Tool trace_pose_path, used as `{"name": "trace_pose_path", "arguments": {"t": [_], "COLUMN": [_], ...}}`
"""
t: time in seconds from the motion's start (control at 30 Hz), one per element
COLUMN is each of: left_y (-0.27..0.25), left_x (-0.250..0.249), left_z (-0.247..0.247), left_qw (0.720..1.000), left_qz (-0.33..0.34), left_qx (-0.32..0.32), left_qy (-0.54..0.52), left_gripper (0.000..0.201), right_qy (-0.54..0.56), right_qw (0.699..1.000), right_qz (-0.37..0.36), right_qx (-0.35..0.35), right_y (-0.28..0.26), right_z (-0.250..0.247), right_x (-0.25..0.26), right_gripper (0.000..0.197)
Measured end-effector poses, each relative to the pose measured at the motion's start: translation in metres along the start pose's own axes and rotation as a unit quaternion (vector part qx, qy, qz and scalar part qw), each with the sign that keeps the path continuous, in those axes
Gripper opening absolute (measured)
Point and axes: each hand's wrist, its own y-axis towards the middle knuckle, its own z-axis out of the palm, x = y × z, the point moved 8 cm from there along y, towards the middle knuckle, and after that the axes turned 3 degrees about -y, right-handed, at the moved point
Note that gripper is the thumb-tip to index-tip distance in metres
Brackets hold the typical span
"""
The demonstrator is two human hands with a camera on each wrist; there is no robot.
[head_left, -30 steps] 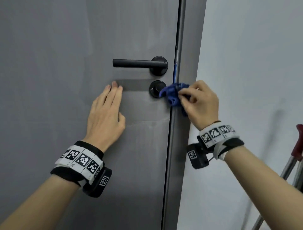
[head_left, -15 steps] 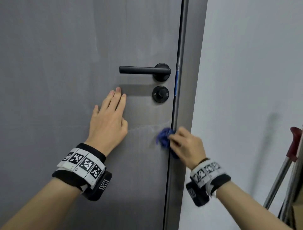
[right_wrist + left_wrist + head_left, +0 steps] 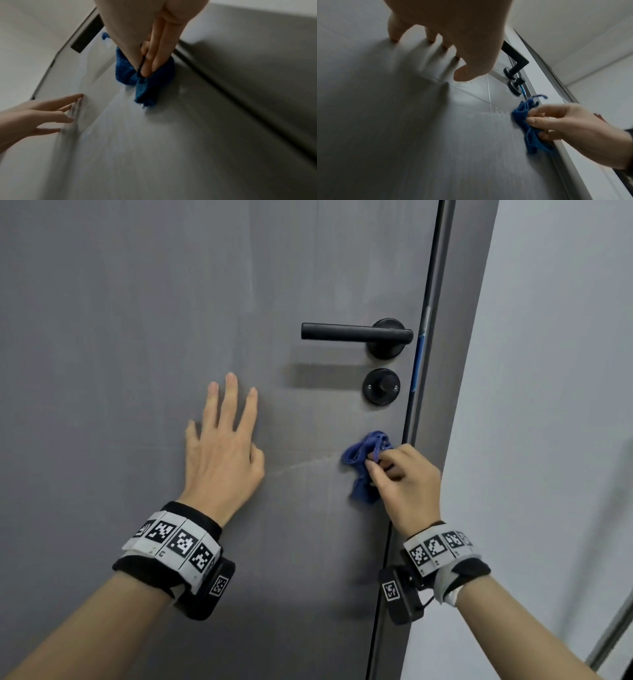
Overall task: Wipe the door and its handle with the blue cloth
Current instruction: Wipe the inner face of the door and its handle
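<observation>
- Grey wall (image 3: 565,371) and a grey door (image 3: 137,320) fill the scene before us; we stand close to the door face, both arms raised to it.
- Nearest to us, both wrists wear black bands with white coded tags (image 3: 178,542), a small black camera box hanging under each.
- Our left hand (image 3: 222,453) lies flat on the door, fingers straight and slightly spread, holding nothing; from the left wrist view the fingertips (image 3: 394,39) meet the panel.
- Our right hand (image 3: 404,477) pinches the blue cloth (image 3: 363,463) between thumb and curled fingers and holds it against the door, just beside the door's right edge.
- From the right wrist view, the blue cloth (image 3: 145,81) is bunched, its loose end hanging below the fingers (image 3: 154,56) and touching the panel.
- A faint pale streak (image 3: 301,467) runs across the door between our two hands, at cloth height.
- Above the cloth sits a round black lock knob (image 3: 381,386), apart from the cloth.
- Higher still, the black handle (image 3: 352,332) stands level, its lever pointing left from a round base; neither hand touches it.
- A strip of blue (image 3: 418,361) shows along the door edge beside the handle and knob; we cannot tell what it is.
- The dark door frame (image 3: 455,371) runs up between door and wall.
</observation>
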Motion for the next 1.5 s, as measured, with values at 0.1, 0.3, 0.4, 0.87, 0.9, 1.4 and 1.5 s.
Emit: {"name": "trace_pose_path", "arguments": {"t": [0.1,0.3,0.4,0.87,0.9,1.4,1.5], "left_y": [0.003,-0.002,-0.010,-0.011,-0.008,-0.003,0.012], "left_x": [0.012,0.049,0.053,0.090,0.094,0.056,0.001], "left_z": [-0.013,-0.018,-0.008,-0.033,-0.037,-0.041,-0.059], "left_qw": [0.998,0.997,0.999,0.998,0.999,0.985,0.969], "left_qz": [0.018,0.006,0.005,-0.021,-0.025,-0.100,-0.058], "left_qx": [-0.027,-0.044,-0.028,-0.033,-0.029,-0.002,-0.039], "left_qy": [-0.048,-0.055,-0.043,-0.038,-0.039,-0.140,-0.238], "left_gripper": [0.073,0.073,0.074,0.079,0.080,0.072,0.069], "right_qy": [0.031,0.029,-0.008,0.031,0.028,-0.133,-0.118], "right_qw": [0.997,0.982,0.988,0.994,0.991,0.933,0.973], "right_qz": [-0.058,-0.138,-0.115,-0.109,-0.131,-0.214,-0.129], "right_qx": [0.041,0.123,0.102,0.000,0.016,0.258,0.152], "right_y": [-0.011,-0.030,-0.015,0.050,0.061,-0.029,0.005], "right_z": [0.048,0.103,0.064,0.066,0.075,0.067,-0.001], "right_x": [0.038,0.094,0.062,0.110,0.127,0.056,0.018], "right_gripper": [0.005,0.010,0.009,0.020,0.026,0.024,0.019]}}
